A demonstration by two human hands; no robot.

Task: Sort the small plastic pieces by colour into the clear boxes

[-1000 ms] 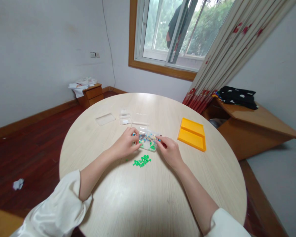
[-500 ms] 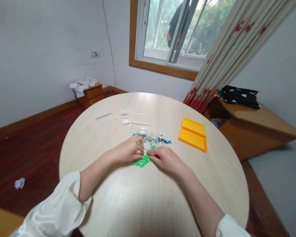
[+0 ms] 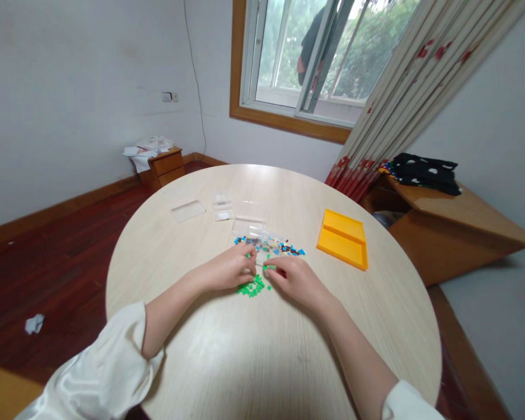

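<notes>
On the round table, small green pieces (image 3: 254,287) lie in a loose pile just below my two hands. My left hand (image 3: 231,267) has its fingers curled at the near left side of a clear plastic box (image 3: 262,259); a bit of green shows by its fingertips, but its grip is partly hidden. Opposite it, my right hand (image 3: 294,277) pinches a small green piece (image 3: 266,267) between thumb and forefinger at the box's near edge. Blue, brown and yellow pieces (image 3: 292,250) lie in and around the box's far side.
A yellow two-part tray (image 3: 345,252) sits at the right. Further back are an open clear case (image 3: 248,226), a small clear box (image 3: 223,215) and a clear lid (image 3: 188,211). The round table's edge (image 3: 431,315) curves around at the right.
My right hand has lifted slightly from the green pile towards the clear box, with green at its fingertips. A single green piece now lies apart to the pile's right. My left hand has barely shifted.
</notes>
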